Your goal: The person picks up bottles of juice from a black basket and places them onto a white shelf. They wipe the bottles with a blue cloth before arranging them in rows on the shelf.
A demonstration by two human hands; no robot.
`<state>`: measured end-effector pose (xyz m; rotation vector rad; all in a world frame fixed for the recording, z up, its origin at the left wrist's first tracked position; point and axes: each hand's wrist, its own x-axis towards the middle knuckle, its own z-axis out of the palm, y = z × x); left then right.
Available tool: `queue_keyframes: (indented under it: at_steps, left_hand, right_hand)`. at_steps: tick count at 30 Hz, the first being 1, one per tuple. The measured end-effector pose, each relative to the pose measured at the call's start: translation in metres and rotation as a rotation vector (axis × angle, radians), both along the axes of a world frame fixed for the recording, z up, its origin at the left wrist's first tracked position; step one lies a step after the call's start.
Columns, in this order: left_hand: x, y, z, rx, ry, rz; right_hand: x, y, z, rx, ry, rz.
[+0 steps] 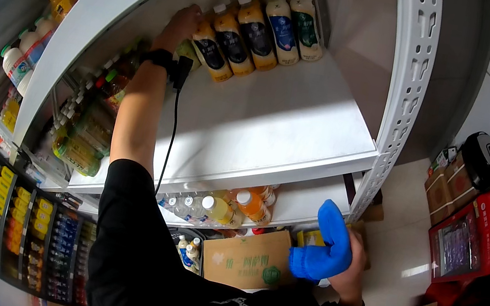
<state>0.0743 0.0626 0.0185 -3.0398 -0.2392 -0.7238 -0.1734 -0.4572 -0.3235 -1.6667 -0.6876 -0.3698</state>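
My left hand (185,22) is at the top of the leftmost bottle with orange contents (212,55) in a row on the white shelf (260,117). Its fingers close about the neck and hide the cap. Alongside it stand two more bottles with dark labels (257,33), then pale bottles with a blue label (283,30) and a green label (307,25). A pale green bottle (187,53) is partly hidden behind my wrist. Low in front of my body, my right hand (352,268) holds a folded blue cloth (329,247), apart from the shelf.
Rows of green drink bottles (79,154) lie left of my arm. A black cable (172,136) hangs from my left wrist. The slotted white upright (406,92) bounds the shelf's right end. Below are more bottles (255,206) and a cardboard carton (249,258).
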Motion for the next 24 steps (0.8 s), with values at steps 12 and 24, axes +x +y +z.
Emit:
queue_keyframes:
  at_steps: [12,24]
  left_hand:
    - [-0.020,0.026,-0.008,0.181,-0.175,-0.177]
    - [-0.342,-0.094,-0.069,0.148,-0.085,-0.332]
  right_hand:
    - [0.000,0.008,0.004,-0.038,0.133,0.079]
    - [-0.022,0.099,0.027,-0.069,-0.110,0.383]
